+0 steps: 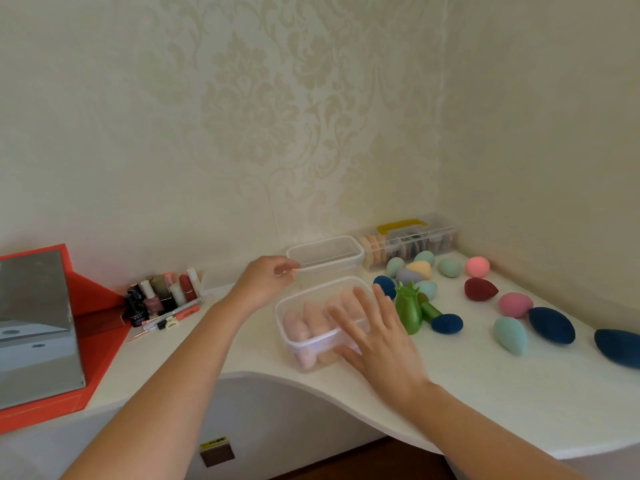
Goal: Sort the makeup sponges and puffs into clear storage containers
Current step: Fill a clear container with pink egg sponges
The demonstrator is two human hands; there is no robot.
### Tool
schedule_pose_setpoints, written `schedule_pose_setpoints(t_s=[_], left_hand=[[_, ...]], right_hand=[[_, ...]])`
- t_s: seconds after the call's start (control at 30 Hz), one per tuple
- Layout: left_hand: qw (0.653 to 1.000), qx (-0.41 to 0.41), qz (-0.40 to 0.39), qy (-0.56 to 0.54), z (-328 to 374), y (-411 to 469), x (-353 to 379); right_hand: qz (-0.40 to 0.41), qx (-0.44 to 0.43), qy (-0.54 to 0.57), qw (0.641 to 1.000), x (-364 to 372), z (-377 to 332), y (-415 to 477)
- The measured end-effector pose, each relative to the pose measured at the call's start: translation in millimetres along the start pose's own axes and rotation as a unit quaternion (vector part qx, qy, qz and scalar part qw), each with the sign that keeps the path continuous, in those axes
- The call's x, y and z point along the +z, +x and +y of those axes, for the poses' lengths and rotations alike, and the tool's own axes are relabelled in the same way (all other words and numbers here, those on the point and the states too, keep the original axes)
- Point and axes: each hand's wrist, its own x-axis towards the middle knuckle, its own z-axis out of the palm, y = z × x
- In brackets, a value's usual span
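Right hand [377,327] at centre frame, released, fingers straight and spread, laid over the right end of the near container [294,337], thumb against its lower right corner, grasping nothing. Inside that container, pink sponges [304,327] packed side by side, visible through the clear wall. Left hand [266,282] up and to the left, fingers curled, fingertips at the left corner of the empty container [325,252]; touching the rim or just short of it, pinching it or not, cannot tell. Empty container just above the near one in the frame, long axis left to right, stretching rightward away from the left fingertips. Loose sponges [510,334] scattered over the tabletop [485,393] across the right half of the frame, all on the right hand's side and well apart from the left hand. Among the closest, a navy sponge [446,323], right of the right hand's fingers, lying against the green holder [408,310] that stands between the two, long axis roughly left to right. In the upper right, against the wall, a compartment box [408,237] with a yellow handle, flat puffs standing on edge inside. Probably a job for the right hand next: a short reach rightward, around or over the holder, then back left to a container.
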Motion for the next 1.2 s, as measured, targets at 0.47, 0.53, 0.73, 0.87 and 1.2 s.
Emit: schedule_pose_setpoints(t_s=[0.47,0.53,0.73,0.87,1.2], left_hand=[[0.976,0.074,-0.013,0.202,-31,70,41],[0.972,0.090,-0.005,0.218,-32,72,43],[0.977,0.106,0.043,0.182,-35,73,50],[0.984,0.111,0.067,0.120,-22,76,39],[0.980,0.075,0.164,0.086,-11,63,-22]], right_hand=[[0.094,0.022,0.021,0.995,14,14,6],[0.081,0.028,0.032,0.996,14,14,6],[0.084,0.030,0.053,0.995,12,12,7],[0.092,0.030,0.056,0.994,12,13,7],[0.012,0.062,0.020,0.998,9,-4,23]])
